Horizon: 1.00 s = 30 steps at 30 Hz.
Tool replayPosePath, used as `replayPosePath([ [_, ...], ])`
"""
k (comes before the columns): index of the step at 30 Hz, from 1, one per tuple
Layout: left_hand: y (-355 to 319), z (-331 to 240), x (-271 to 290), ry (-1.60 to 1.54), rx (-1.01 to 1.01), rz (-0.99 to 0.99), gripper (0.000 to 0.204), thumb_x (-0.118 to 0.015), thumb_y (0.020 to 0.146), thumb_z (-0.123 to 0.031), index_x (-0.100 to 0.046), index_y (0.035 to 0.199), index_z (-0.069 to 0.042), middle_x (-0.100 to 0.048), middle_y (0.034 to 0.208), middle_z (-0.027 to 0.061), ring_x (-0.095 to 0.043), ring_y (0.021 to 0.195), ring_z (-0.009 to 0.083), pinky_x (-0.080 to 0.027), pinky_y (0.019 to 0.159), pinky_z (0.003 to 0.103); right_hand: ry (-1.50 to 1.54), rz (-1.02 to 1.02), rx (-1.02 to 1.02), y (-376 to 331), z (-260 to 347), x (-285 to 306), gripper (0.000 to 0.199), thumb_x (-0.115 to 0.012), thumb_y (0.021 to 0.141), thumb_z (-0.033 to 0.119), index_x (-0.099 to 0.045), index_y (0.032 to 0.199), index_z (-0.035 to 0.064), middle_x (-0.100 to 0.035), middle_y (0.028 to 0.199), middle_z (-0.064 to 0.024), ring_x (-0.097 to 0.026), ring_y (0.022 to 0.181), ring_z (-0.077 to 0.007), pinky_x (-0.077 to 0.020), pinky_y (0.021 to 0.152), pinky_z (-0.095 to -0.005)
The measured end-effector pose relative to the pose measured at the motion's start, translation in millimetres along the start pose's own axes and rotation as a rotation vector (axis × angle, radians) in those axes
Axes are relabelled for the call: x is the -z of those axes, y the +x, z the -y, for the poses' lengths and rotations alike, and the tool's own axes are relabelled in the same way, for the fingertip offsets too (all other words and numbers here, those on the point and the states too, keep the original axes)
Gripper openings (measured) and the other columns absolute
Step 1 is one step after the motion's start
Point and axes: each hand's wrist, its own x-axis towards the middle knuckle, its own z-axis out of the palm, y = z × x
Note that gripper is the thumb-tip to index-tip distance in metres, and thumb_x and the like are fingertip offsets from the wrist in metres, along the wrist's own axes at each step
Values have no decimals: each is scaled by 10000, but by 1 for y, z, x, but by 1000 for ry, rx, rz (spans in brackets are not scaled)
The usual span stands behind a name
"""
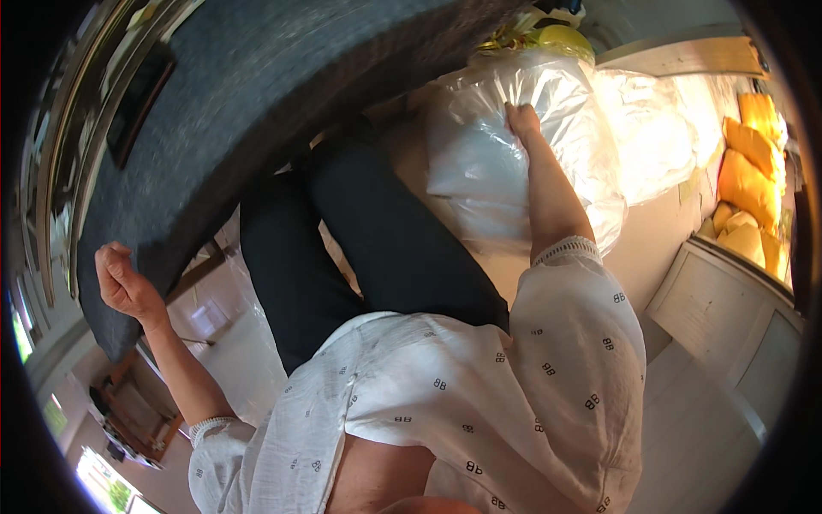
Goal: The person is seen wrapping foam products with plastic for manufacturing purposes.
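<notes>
My right hand is closed on the gathered film of a large clear plastic bag at the upper right. Creases in the film run out from my fingers, and the bag looks full of something pale. At the left, my left hand is curled into a loose fist in front of the edge of a dark grey cloth surface. Whatever its fingers might hold is hidden, and whether it touches the cloth I cannot tell.
The grey cloth surface spans the upper left, with a dark flat object on it. More clear plastic lies brightly lit beyond the bag. Yellow-orange bundles are stacked at the far right, above a white cabinet. A wooden chair-like piece stands lower left.
</notes>
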Motion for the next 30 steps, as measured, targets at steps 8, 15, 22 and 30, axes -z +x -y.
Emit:
replayPosePath([
  [8,48,-35,-77,-18,-73,-23,292,-443,967,-216,-522,759,-27,-476,730,-17,-324,599,46,-252,529,202,-229,-185,-48,-74,-56,25,428,-540,852,382,-576,1016,-12,-632,981,-212,-613,943,-323,-475,805,-409],
  [15,57,-33,-81,-58,-91,-26,297,-448,966,-225,-545,777,-18,-493,732,-10,-327,599,45,-255,526,207,1163,-382,130,-142,-72,58,210,-474,913,119,-576,1038,-16,-642,975,-116,-629,888,-183,-489,776,-271],
  [22,11,-110,-129,-345,-162,82,335,-409,955,-243,-547,754,-14,-493,733,27,-404,606,86,-283,516,220,1006,-451,599,-218,26,90,151,-467,939,95,-583,992,15,-648,874,-67,-622,777,-122,-501,686,-248],
  [30,-61,-211,-209,-768,125,1135,645,-752,695,-125,-452,1255,-14,-513,1211,119,-505,1105,199,-384,951,340,705,24,1057,-339,153,99,201,-464,846,-51,-615,963,11,-630,862,-45,-600,813,-99,-496,710,-237],
])
